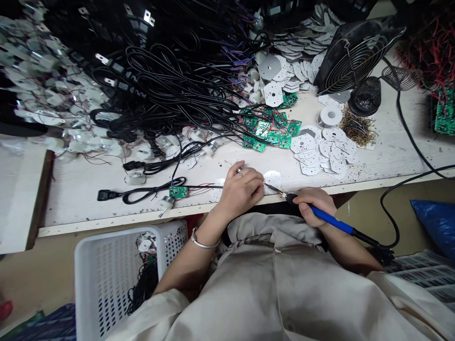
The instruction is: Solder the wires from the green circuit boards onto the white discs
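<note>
My right hand grips a soldering iron by its blue handle. The iron's tip points left and meets the near edge of a white circuit board, close to my left fingertips. My left hand is closed over the board's left side. What its pinched fingers hold is hidden. Left of that hand, thin red and black wires run to a small green circuit board. A coiled black cable with a plug joins this green board, and a small white-and-silver motor lies just below it.
Behind my hands are green boards, stacked white boards, a solder spool and a black fan. Black cables and white motors are heaped at left. A basket stands below the table's edge. The iron's cord loops right.
</note>
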{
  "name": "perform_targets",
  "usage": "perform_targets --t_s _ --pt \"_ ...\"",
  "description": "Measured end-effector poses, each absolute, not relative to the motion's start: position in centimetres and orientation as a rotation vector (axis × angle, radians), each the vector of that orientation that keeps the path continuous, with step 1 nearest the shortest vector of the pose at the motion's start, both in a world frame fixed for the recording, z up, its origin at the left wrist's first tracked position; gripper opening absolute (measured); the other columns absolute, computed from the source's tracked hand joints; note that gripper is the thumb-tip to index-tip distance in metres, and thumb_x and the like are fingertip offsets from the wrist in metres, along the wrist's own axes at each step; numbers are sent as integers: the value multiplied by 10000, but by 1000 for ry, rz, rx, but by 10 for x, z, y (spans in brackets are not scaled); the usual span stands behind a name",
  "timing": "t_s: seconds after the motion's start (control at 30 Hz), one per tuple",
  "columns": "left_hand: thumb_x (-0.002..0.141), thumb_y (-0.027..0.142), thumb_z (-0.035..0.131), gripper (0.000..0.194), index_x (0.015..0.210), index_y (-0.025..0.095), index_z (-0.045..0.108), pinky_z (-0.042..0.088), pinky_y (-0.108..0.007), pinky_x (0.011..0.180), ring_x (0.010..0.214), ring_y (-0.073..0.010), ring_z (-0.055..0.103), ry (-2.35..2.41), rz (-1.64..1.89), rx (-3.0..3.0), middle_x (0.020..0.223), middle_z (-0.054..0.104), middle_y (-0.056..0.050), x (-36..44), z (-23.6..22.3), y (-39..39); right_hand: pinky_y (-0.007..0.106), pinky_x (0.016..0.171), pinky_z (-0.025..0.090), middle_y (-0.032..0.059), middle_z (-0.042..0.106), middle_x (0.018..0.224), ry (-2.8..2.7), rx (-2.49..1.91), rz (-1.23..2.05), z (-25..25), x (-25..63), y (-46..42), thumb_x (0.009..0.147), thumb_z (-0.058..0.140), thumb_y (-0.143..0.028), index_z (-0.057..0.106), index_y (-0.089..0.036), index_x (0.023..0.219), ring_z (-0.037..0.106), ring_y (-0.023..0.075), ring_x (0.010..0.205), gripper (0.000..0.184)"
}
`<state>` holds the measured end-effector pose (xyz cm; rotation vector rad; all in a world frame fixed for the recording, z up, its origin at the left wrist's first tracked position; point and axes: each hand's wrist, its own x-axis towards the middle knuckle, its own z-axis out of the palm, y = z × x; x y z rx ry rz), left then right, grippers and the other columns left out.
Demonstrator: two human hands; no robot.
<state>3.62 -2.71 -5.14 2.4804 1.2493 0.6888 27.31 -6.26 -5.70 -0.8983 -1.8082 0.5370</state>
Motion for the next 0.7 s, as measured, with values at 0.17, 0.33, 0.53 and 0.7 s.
perform_targets --t_s 0.17,0.33,0.53,0.7 --pt "862 157 570 113 800 229 631 361 -448 1113 868 -138 684 1237 721 2522 890 747 43 37 -51 -27 319 553 584 -13 694 654 -1725 -957 451 -70 274 -69 885 547 -255 678 -281 905 682 176 574 135" --pt "848 143 575 122 796 233 641 368 -443 1115 875 -139 678 1241 707 2514 885 743 42 37 -50 -26 337 549 571 -27 640 641 -1496 -1073 536 -80 276 -81 929 533 -274 660 -271 1022 646 162 533 157" --pt "833 138 582 127 790 234 652 382 -452 1107 876 -148 676 1233 707 2515 889 741 32 36 -51 -25 422 780 604 44 738 907 -1577 -1161 226 -56 283 -58 900 616 -199 591 -277 1173 721 218 827 285" --pt "867 169 577 113 815 236 651 396 -442 1083 882 -156 681 1220 710 2574 904 747 24 36 -50 -25 310 745 568 60 728 967 -1731 -1281 -197 -45 286 -19 925 587 -171 637 -280 1158 700 196 835 263"
